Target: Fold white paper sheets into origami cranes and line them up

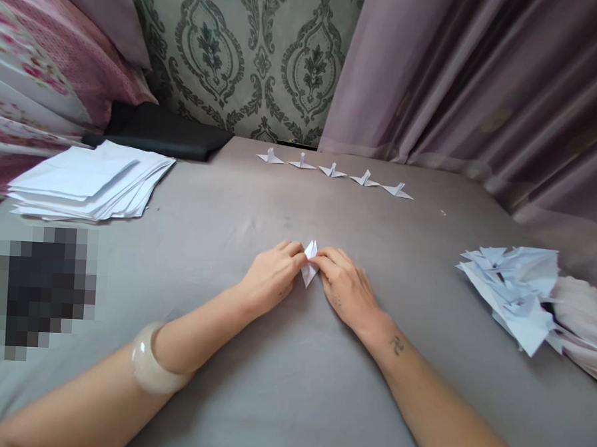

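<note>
Between my hands is a small folded piece of white paper [310, 273], a narrow diamond with a split upper tip and a single point toward me. My left hand [274, 275] pinches its left edge with thumb and fingers. From the other side my right hand [346, 283] is closed on the right edge. Both hands rest low over the grey sheet [289, 396], and the fingertips cover the middle of the paper. Beyond them stands a row of several folded paper cranes [333, 170] with spread wings.
A stack of white paper sheets [85, 179] lies at the left, by a black folded item [168, 131]. On the right is a heap of folded white paper [515, 295] beside pale cloth [581, 308]. Purple curtains [436, 77] hang at the back right. A blurred dark patch covers the left.
</note>
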